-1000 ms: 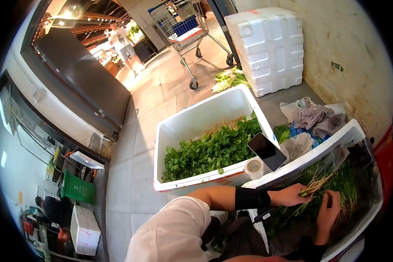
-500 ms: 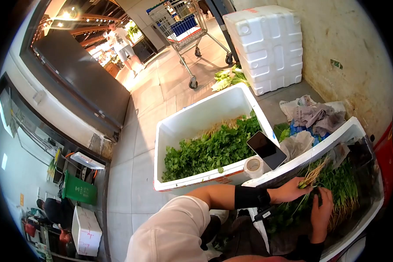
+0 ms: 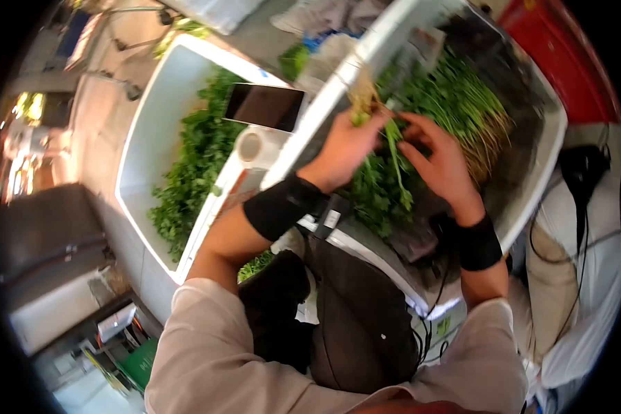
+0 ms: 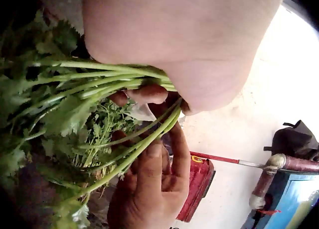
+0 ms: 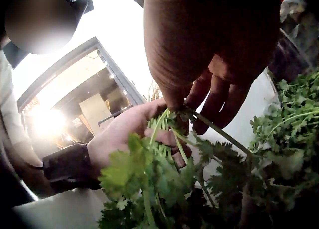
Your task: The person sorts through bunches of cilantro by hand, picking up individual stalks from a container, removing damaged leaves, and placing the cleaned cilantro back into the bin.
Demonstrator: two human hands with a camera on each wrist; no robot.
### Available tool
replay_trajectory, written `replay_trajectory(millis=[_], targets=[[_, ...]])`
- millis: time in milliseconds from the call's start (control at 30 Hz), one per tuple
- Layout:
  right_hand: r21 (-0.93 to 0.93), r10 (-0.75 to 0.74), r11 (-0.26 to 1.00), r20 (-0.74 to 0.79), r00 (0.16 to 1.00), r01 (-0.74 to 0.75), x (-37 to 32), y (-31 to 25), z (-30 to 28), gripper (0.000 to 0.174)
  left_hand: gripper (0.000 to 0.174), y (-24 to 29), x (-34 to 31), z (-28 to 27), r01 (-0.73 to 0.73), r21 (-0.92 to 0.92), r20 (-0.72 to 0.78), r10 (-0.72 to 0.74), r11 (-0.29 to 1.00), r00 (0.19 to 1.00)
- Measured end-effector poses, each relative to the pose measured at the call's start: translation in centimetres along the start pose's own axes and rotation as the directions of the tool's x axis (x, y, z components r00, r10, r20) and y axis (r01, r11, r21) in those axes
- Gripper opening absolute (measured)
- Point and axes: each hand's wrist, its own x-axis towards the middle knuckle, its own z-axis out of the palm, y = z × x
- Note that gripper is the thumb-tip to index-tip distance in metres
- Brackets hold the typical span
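My left hand (image 3: 348, 148) grips a bunch of leafy greens (image 3: 376, 190) by the stems, its pale roots (image 3: 362, 90) sticking out past the fingers. In the left wrist view, several green stems (image 4: 107, 79) run out from under the left hand (image 4: 174, 45), leaves to the left. Close beside it, my right hand (image 3: 441, 162) pinches a thin stem of the bunch between thumb and finger; the right wrist view has this right hand (image 5: 214, 55) above the left hand (image 5: 124, 134). Both hands are over a lined white foam box (image 3: 541, 176) holding more greens (image 3: 455, 90).
Left of the hands, a second white foam box (image 3: 141, 155) holds greens (image 3: 200, 152). A phone (image 3: 265, 107) and a tape roll (image 3: 255, 146) rest at its near rim. Crumpled bags (image 3: 324, 58) lie between the boxes, and a red container (image 3: 559, 55) stands at the far right.
The head view has swung down and turned, now showing the legs and both sleeves. The left hand still holds the bunch; the right hand has come up beside it and pinches a stem.
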Motion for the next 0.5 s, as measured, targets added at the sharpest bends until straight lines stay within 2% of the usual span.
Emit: replay_trajectory(millis=[33, 100, 200, 333, 400, 500], targets=[[0.048, 0.023, 0.999, -0.002, 1.000, -0.023, -0.1, 0.3, -0.2, 0.047, 0.022, 0.8, -0.5, 0.7, 0.040, -0.021, -0.026, -0.041, 0.999, 0.999], [0.037, 0.046, 0.998, -0.037, 0.998, -0.044, -0.6, 0.3, -0.7, 0.046, 0.023, 0.5, -0.2, 0.7, 0.044, -0.037, 0.062, -0.042, 0.998, 0.997], [0.062, 0.066, 0.996, -0.066, 0.996, -0.062, 0.2, 0.4, 0.5, 0.043, 0.025, 1.1, -0.3, -0.5, 0.080, -0.055, 0.084, -0.075, 0.995, 0.994], [0.098, 0.079, 0.993, -0.065, 0.995, -0.072, 0.1, 0.0, 0.3, 0.038, 0.025, 1.5, -0.7, -0.2, 0.055, -0.033, 0.112, -0.051, 0.998, 0.992], [0.039, -0.068, 0.997, -0.075, 0.995, 0.072, 0.2, 0.4, 0.3, 0.035, 0.025, 1.0, -0.5, -0.3, 0.017, -0.046, 0.130, -0.011, 0.999, 0.992], [0.124, -0.046, 0.991, -0.070, 0.996, 0.055, 0.2, 0.6, 0.4, 0.030, 0.024, 0.8, -0.4, -0.4, 0.012, -0.028, 0.143, -0.008, 1.000, 0.990]])
